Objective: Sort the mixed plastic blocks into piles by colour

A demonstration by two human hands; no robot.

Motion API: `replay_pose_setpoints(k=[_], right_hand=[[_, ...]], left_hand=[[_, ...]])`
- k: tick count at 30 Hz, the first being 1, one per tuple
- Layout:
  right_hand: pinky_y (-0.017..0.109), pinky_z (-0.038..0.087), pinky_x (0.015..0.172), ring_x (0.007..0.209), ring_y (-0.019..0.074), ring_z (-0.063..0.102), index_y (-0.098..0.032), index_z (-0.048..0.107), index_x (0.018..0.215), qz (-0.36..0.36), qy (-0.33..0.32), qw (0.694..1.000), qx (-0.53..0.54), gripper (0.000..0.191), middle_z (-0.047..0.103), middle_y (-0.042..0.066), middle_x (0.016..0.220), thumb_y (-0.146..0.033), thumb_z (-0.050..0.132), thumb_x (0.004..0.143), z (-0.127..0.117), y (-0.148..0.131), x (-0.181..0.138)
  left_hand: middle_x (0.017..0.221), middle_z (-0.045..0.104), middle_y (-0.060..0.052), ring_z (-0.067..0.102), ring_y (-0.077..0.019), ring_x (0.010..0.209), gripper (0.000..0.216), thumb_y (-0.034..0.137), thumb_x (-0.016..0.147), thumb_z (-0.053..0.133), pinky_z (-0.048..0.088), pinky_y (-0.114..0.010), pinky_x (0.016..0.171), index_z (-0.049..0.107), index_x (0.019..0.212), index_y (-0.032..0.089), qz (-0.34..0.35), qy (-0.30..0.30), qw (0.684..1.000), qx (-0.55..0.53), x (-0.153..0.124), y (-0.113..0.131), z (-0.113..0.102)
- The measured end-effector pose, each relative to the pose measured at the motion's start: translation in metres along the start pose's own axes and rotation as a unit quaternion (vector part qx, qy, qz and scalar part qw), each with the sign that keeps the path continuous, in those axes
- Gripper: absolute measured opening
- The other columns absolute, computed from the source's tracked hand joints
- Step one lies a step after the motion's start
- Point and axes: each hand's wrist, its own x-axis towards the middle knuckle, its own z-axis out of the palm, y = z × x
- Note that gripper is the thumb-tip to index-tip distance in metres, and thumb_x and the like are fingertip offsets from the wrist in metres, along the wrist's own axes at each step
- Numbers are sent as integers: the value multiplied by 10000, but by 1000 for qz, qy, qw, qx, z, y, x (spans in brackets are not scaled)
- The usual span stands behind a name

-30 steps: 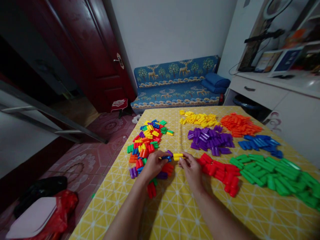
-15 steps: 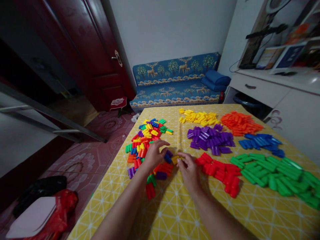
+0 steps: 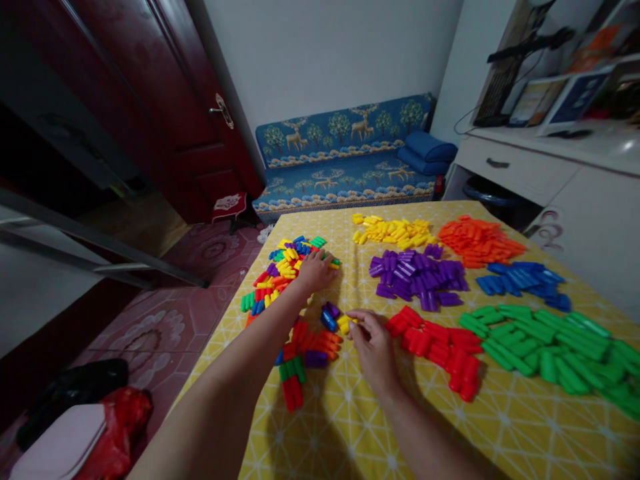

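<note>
My left hand [image 3: 317,270] reaches over the right edge of a mixed-colour heap of plastic blocks [image 3: 287,267]. Its fingers are stretched out near a green block and a yellow one, and the tips are partly hidden. Low over the cloth, my right hand [image 3: 371,339] pinches a yellow plastic block [image 3: 345,325] between thumb and fingers. Just left of that block lie a blue block [image 3: 329,320] and a purple one. Closer to me are orange blocks [image 3: 325,341], a purple block [image 3: 316,359] and red blocks [image 3: 292,393].
Single-colour piles cover the table's right side: yellow [image 3: 395,231], orange [image 3: 477,241], purple [image 3: 419,275], blue [image 3: 523,283], red [image 3: 437,345] and green [image 3: 540,343]. A yellow patterned cloth [image 3: 350,427] covers the table. Beyond are a blue sofa [image 3: 345,180] and a white cabinet [image 3: 575,213].
My left hand has moved forward, away from the blue and purple blocks, to the far part of the mixed heap. My right hand stays nearly in place with the yellow block.
</note>
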Motion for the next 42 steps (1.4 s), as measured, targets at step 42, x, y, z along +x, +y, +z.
replay_pose_setpoints(k=[42], right_hand=[[323, 564, 739, 877, 197, 656, -231, 663, 953, -10, -41, 998, -51, 173, 686, 57, 960, -287, 532, 856, -1, 2, 2]], left_hand=[[1001, 709, -76, 659, -174, 934, 362, 463, 959, 461, 483, -253, 844, 716, 1036, 218, 263, -99, 935, -215, -52, -24, -41]])
